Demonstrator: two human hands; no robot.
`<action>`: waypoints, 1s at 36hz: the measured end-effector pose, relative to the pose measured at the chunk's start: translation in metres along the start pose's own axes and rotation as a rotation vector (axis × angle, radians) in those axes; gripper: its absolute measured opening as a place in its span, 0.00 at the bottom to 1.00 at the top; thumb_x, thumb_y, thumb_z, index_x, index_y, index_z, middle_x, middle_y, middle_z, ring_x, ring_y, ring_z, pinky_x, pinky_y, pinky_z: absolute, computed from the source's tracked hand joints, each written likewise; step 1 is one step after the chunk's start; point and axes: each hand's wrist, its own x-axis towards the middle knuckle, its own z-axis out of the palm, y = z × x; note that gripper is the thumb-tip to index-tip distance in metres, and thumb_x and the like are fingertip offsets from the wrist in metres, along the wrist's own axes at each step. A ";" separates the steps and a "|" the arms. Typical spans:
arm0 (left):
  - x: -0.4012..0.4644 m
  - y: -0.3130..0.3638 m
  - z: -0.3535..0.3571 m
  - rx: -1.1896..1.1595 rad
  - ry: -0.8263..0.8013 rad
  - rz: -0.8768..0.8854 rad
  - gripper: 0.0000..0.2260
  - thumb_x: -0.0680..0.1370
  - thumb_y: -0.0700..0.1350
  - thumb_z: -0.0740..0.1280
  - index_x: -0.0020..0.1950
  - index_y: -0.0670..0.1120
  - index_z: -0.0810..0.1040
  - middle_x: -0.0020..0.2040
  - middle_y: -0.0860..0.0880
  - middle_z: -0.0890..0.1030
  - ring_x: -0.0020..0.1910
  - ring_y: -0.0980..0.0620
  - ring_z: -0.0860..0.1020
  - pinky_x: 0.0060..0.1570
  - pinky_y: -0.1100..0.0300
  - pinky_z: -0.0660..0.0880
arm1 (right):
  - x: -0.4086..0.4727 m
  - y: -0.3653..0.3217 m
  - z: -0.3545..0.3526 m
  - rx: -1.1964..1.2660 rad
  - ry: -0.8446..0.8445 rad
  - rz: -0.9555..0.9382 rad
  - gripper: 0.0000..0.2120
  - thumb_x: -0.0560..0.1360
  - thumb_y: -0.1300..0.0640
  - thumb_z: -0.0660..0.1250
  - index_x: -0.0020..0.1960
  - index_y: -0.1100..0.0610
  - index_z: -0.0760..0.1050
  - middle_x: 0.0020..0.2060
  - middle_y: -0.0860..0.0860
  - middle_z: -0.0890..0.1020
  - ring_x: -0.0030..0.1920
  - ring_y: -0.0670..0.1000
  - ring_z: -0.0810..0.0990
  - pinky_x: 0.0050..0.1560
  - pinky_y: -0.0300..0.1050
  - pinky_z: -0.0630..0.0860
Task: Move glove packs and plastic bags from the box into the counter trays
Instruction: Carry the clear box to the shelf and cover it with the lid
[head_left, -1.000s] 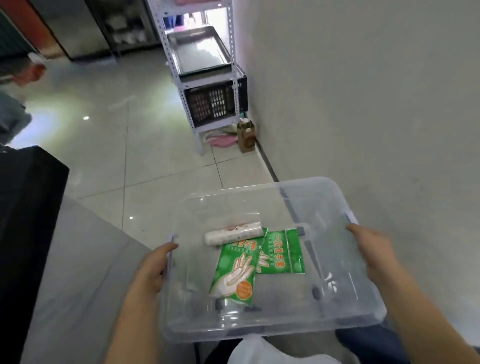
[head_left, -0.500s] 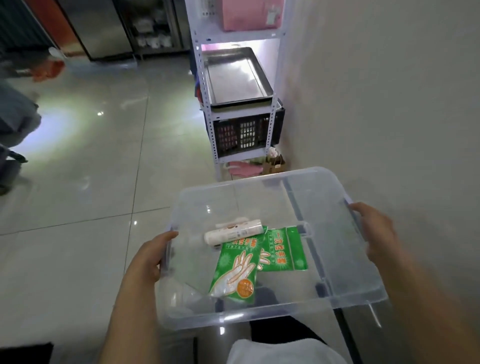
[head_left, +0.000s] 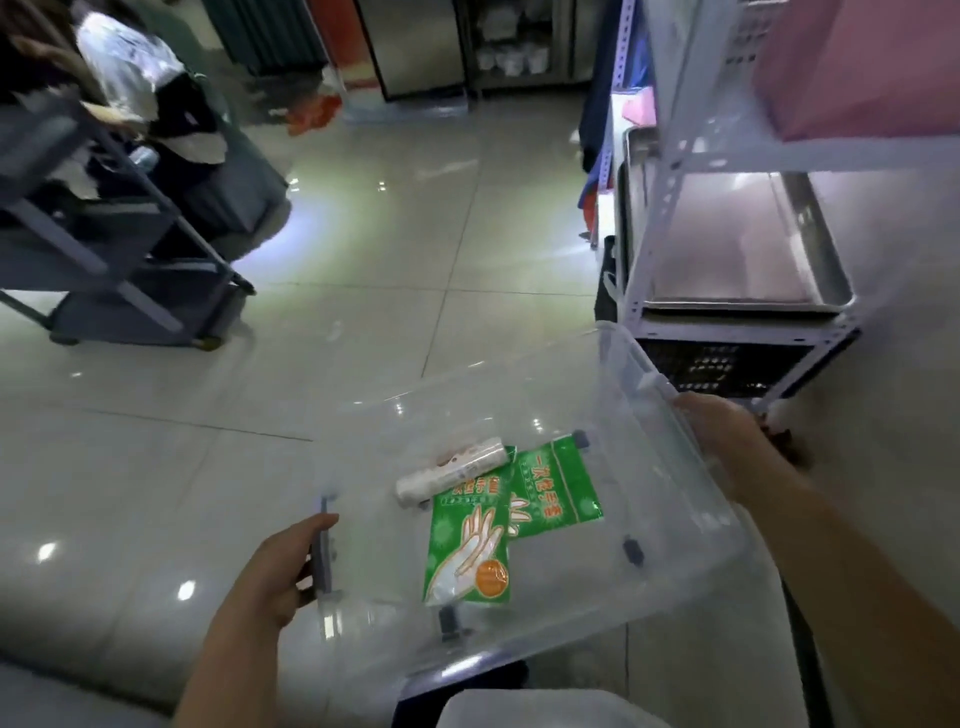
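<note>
Overhead, box (head_left: 675, 467) rim beside shelf (head_left: 660, 218).

Chinese characters "一次性手套" on the rear green glove pack (head_left: 558, 488); other print illegible.

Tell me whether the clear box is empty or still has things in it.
Not empty. The clear box holds two green glove packs and a white roll on its floor. Left hand and right hand grip its sides.

1. We see a dim room; ceiling lights glare as bright spots on the glossy floor (head_left: 363, 249).
2. We notice motion blur and wide-angle bending toward the edges, smearing the shelf rack (head_left: 675, 156).
</note>
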 end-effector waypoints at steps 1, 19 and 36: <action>0.015 0.014 -0.004 -0.018 0.003 -0.009 0.13 0.75 0.44 0.72 0.54 0.38 0.78 0.43 0.40 0.78 0.40 0.42 0.76 0.43 0.42 0.79 | 0.016 -0.016 0.021 -0.008 -0.015 -0.006 0.17 0.73 0.51 0.70 0.56 0.61 0.80 0.46 0.58 0.80 0.46 0.60 0.76 0.48 0.54 0.72; 0.267 0.388 -0.007 0.145 -0.127 0.123 0.15 0.76 0.47 0.72 0.56 0.38 0.77 0.48 0.38 0.81 0.45 0.40 0.79 0.34 0.50 0.80 | 0.188 -0.257 0.246 -0.087 -0.010 0.020 0.10 0.66 0.48 0.71 0.29 0.51 0.83 0.24 0.49 0.82 0.23 0.48 0.80 0.25 0.38 0.74; 0.428 0.717 0.184 0.411 -0.252 0.194 0.07 0.76 0.43 0.71 0.46 0.40 0.78 0.42 0.39 0.78 0.41 0.43 0.77 0.49 0.47 0.76 | 0.432 -0.386 0.310 0.232 0.234 0.182 0.18 0.72 0.51 0.71 0.55 0.63 0.77 0.40 0.58 0.77 0.39 0.56 0.77 0.41 0.51 0.75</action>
